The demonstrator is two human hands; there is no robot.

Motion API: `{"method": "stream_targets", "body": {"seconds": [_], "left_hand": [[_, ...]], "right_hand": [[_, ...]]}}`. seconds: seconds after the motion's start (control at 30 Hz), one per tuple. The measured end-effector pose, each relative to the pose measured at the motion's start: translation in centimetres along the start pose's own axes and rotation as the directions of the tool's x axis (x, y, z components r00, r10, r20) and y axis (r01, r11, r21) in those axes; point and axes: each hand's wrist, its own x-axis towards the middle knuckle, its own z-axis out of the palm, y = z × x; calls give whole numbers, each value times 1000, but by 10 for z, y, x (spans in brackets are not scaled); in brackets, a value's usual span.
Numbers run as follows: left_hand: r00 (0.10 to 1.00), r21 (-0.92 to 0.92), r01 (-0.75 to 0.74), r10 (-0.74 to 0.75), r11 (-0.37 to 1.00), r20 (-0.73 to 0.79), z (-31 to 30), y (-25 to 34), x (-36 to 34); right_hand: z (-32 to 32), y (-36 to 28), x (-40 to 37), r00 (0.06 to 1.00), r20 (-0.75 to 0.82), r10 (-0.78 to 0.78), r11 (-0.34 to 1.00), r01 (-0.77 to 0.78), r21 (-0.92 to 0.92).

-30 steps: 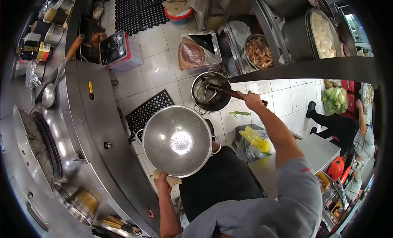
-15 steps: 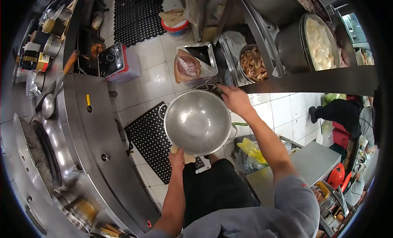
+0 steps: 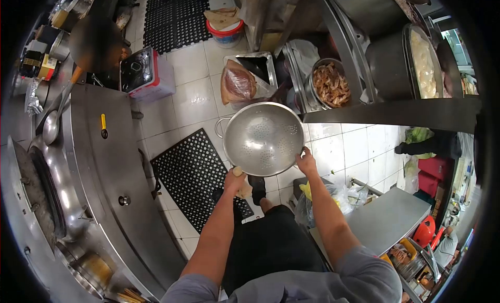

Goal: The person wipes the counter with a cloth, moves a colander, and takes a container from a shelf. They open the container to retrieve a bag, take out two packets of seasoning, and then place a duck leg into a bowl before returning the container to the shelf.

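A large metal colander (image 3: pixel 263 139) is held tilted in front of me above the floor, its perforated inside facing up. My left hand (image 3: pixel 234 183) is closed at its near left edge, with a beige cloth (image 3: pixel 244 190) bunched in the grip. At the right edge my right hand (image 3: pixel 306 162) is closed on the rim, by the side handle, which the fingers mostly hide. The opposite loop handle (image 3: pixel 221 127) sticks out on the left. Nothing shows inside the colander.
To the left runs a steel stove counter (image 3: pixel 125 199) with a ladle (image 3: pixel 52 127). Beyond the colander, a tray (image 3: pixel 271 74) with wrapped meat (image 3: pixel 238 84) sits low. A shelf at right holds a pot of cooked meat (image 3: pixel 332 85). A perforated mat (image 3: pixel 195 173) covers part of the tiled floor.
My right hand has left the handles at the shelf's edge and come down to the colander's right rim. The colander has moved slightly right, with my left hand still holding it.
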Motion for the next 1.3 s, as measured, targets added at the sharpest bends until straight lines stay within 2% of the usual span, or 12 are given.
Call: {"method": "stream_targets", "body": {"seconds": [0.27, 0.37, 0.4, 0.5, 0.63, 0.67, 0.73, 0.83, 1.0, 1.07, 1.13, 1.3], "left_hand": [[997, -291, 35, -15, 956, 70, -89, -105, -100], [970, -180, 119, -76, 976, 229, -151, -129, -200], [966, -155, 112, -70, 982, 251, -167, -137, -246], [980, -182, 200, -192, 963, 60, -209, -112, -417], [907, -555, 223, -380, 801, -183, -183, -106, -614], [889, -739, 119, -402, 663, -218, -148, -130, -641], [888, -925, -131, -372, 355, -269, -92, -180, -659], [923, -998, -50, -380, 44, -63, -59, -179, -653], [898, -993, -97, -424, 65, -116, -22, -210, -625], [916, -997, -53, -396, 55, -71, -8, -228, -640], [945, -993, 17, -325, 114, -22, -8, -269, -647], [752, -963, -195, -602, 186, -268, -1, -294, -667]], "right_hand": [[-16, -27, -68, 999, 11, 32, 969, -28, -246], [34, 31, -107, 812, 574, 109, 863, 209, -459], [-23, -50, -164, 632, 772, 67, 837, 386, -388], [35, -13, -159, 543, 830, -128, 837, 508, -203], [74, -137, -107, 160, 924, -348, 214, 973, -88], [84, -198, -120, -89, 982, -167, -309, 950, 33], [94, -288, -180, 369, 908, -197, 533, 818, -217], [134, -365, -259, 196, 908, -370, 491, 871, 11], [181, -368, -423, -357, 861, -364, 193, 875, 444], [144, -374, -532, -365, 930, -42, 129, 921, 368], [146, -358, -597, -277, 946, 169, 429, 885, 183], [140, -357, -749, -482, 873, 77, 432, 805, 406]]}}
